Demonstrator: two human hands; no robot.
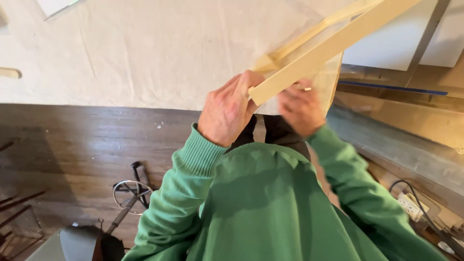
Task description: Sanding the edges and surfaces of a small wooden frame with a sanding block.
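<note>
Holding the end of a long pale wooden frame with a clear sheet in it, both hands work close together in the middle of the view. The left hand has its fingers curled shut around the near end of the frame's flat wooden bar. The right hand sits just under that bar, touching it. It looks blurry, so I cannot tell how tightly its fingers close, or if they pinch the small pale thing that shows by the thumb.

The frame slants up and to the right, and its far end is cut off by the top edge of the view. The clear sheet is hard to make out; only a faint shine shows where it is.

Green knitted sleeves cover both arms and hide most of the dark trousers below.

Under the hands lies a big cream cloth spread over the dark wooden floor. A black metal stand with a round ring lies on the floor at the lower left, partly cut off. At the lower right a white power strip with a black cable rests near stacked wooden boards. White panels lean at the top right.
</note>
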